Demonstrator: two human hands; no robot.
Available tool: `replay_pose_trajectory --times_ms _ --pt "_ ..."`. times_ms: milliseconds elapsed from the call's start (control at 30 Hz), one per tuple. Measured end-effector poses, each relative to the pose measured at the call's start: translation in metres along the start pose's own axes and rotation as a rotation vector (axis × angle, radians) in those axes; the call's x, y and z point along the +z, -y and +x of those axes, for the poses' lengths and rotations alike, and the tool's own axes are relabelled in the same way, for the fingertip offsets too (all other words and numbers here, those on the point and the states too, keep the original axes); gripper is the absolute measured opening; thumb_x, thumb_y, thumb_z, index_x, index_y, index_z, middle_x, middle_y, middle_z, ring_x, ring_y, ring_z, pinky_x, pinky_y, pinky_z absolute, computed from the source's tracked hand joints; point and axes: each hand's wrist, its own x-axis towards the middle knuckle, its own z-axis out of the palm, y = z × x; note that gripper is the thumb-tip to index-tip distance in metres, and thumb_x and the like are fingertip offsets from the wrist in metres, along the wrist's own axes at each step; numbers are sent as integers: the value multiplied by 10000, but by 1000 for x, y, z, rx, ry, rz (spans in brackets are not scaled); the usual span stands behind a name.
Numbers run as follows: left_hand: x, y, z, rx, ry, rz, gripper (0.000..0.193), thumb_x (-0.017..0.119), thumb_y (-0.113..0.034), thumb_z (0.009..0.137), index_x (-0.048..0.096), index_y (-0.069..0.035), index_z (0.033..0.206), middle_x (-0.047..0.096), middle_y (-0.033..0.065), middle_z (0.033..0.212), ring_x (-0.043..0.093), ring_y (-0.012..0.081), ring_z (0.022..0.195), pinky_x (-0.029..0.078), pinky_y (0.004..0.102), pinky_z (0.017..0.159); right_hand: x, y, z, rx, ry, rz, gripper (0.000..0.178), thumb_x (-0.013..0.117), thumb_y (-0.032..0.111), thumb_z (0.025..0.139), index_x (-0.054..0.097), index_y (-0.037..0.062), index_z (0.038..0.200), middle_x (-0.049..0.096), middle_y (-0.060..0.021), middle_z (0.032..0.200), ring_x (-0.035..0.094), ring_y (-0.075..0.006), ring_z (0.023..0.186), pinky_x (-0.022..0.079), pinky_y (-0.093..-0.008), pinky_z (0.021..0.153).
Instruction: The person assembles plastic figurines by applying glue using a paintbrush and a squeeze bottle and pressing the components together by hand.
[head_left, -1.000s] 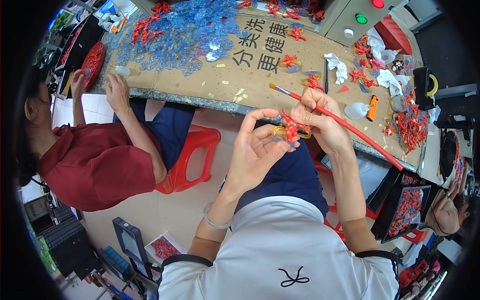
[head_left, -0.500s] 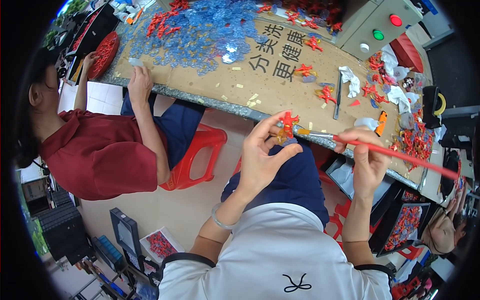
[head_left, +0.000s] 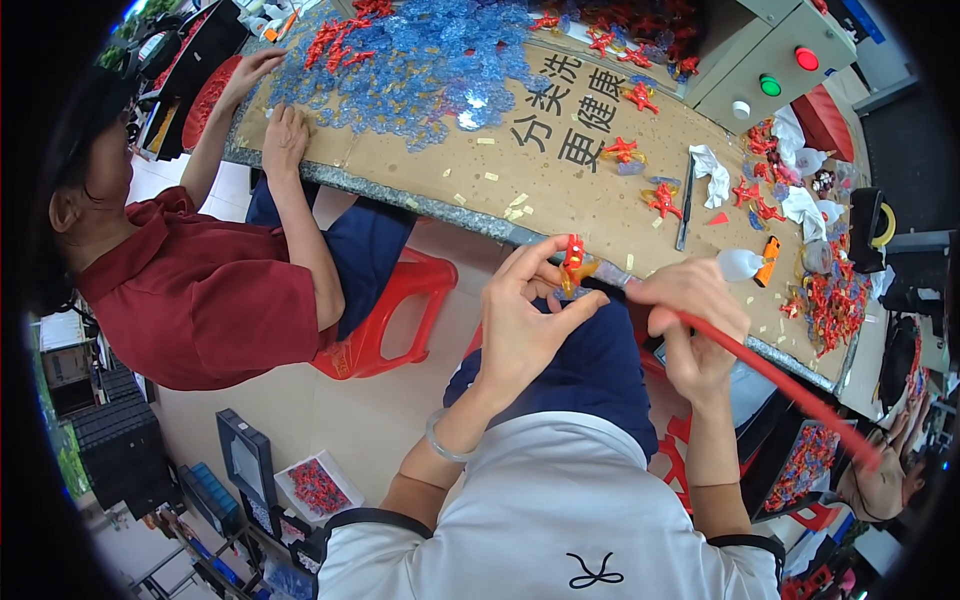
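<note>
A small red plastic figurine with yellow and bluish clear parts is pinched between the thumb and fingers of my left hand, just off the table's near edge. My right hand grips a paintbrush with a long red handle, whose back end slants down to the right. The brush head, blurred by motion, lies to the right of the figurine; whether it touches cannot be told. Similar red figurines stand on the cardboard tabletop beyond my hands. A dark, thin tool lies beside them.
Clear blue pieces form a heap at the far left, where a co-worker in a dark red shirt has both hands. At right are crumpled tissue, a white bottle, an orange cutter, more figurines and a control box.
My right hand has shifted slightly left and down, tilting the brush more steeply. The figurine has turned a little in my left hand. The co-worker's far hand has moved from the red tray toward the heap.
</note>
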Motion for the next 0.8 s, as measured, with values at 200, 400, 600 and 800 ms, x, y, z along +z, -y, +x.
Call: replay_pose_trajectory --times_ms 200,400,600,800 --pt "0 -1 1 -106 28 -107 574 810 -27 683 548 63 1187 560 -10 800 536 16 693 434 159 566 -3 2 -3 22 -87 106 91 689 91 717 665 32 782 652 -45 698 618 -202 693 422 -337 707" --pt "-2 -6 3 -259 118 -331 553 792 -5 709 532 99 1186 569 -16 821 540 12 721 453 145 627 -7 -3 1 97 -226 40 21 653 36 739 667 34 754 658 -48 715 601 -205 686 421 -332 701" --pt "-2 -11 1 -246 164 -414 403 729 16 761 566 88 1122 579 -9 835 562 37 758 473 176 684 -7 -16 1 -33 -211 -208 61 643 73 794 667 18 784 671 -47 764 590 -191 686 428 -319 713" --pt "-2 -2 -4 -174 222 -277 174 567 11 851 600 81 1006 568 41 901 569 78 780 472 222 711 -5 -22 -1 173 -71 462 137 617 131 865 657 21 793 638 -41 708 554 -158 666 392 -310 719"
